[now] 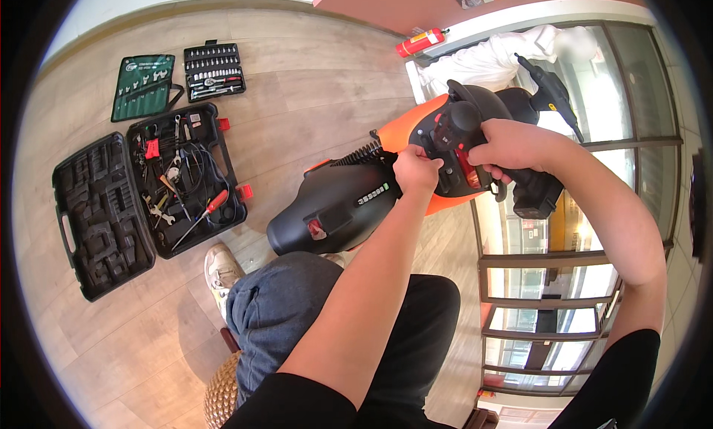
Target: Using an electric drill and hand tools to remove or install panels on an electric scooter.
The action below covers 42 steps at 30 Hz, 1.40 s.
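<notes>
An orange-and-black scooter-like machine [304, 206] lies across the middle, with a coil spring [356, 154] and a red lens [468, 173] on it. My right hand [512, 147] is wrapped round a black cordless drill [538, 195], whose red-marked head is over the orange body panel [401, 128]. My left hand [416, 169] has its fingers pinched at the dark plate beside the drill's head; what they hold is too small or hidden to make out.
At left lie an open toolbox [182, 184], a socket set [215, 72] and a green wrench pouch [141, 95]. A red fire extinguisher [420, 43] and a person in white [475, 65] are near the far wall. Glass-panelled frames [557, 273] run along the right.
</notes>
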Motion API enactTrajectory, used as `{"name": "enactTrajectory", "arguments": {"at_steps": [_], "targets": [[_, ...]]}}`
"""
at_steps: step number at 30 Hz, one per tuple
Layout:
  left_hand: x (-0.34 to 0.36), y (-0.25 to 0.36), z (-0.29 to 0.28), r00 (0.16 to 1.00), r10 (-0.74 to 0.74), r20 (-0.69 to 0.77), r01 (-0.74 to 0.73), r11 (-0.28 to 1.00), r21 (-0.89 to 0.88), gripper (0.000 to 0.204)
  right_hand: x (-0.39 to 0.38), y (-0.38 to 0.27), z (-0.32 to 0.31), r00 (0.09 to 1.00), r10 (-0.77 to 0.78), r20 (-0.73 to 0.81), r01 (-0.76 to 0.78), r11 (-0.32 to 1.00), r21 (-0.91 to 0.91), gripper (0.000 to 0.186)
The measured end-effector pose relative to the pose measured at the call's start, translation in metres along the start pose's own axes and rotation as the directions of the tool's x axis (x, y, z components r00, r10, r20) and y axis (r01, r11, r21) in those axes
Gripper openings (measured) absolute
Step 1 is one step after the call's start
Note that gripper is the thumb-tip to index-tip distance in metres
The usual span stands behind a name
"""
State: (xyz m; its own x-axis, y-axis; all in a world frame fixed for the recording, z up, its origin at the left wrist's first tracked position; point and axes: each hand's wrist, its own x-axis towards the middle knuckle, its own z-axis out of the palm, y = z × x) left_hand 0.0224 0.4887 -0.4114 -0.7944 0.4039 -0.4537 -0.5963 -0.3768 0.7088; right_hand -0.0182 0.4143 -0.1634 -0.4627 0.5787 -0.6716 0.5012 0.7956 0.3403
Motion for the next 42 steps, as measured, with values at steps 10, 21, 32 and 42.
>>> {"name": "enactTrajectory", "arguments": {"at_steps": [10,21,32,42], "targets": [[0.004,-0.001,-0.001,1.000,-0.005,0.008,0.005,1.000,0.013,0.027,0.004,-0.010,-0.004,1.000,0.023,-0.009,-0.022,1.000,0.006,0.023],[0.004,-0.001,-0.003,0.993,-0.065,0.097,0.088,0.962,-0.260,0.026,0.010,-0.020,0.031,0.998,-0.064,-0.021,0.046,0.880,-0.472,0.032],[0.000,0.002,-0.005,0.996,-0.029,0.084,0.046,0.975,-0.216,0.029,0.007,-0.019,0.033,0.995,-0.104,-0.004,0.088,0.863,-0.498,0.037],[0.002,-0.001,-0.002,0.998,0.031,0.057,-0.012,0.952,-0.305,0.030,0.008,-0.020,0.039,0.995,-0.098,-0.029,0.069,0.854,-0.516,0.035]]}}
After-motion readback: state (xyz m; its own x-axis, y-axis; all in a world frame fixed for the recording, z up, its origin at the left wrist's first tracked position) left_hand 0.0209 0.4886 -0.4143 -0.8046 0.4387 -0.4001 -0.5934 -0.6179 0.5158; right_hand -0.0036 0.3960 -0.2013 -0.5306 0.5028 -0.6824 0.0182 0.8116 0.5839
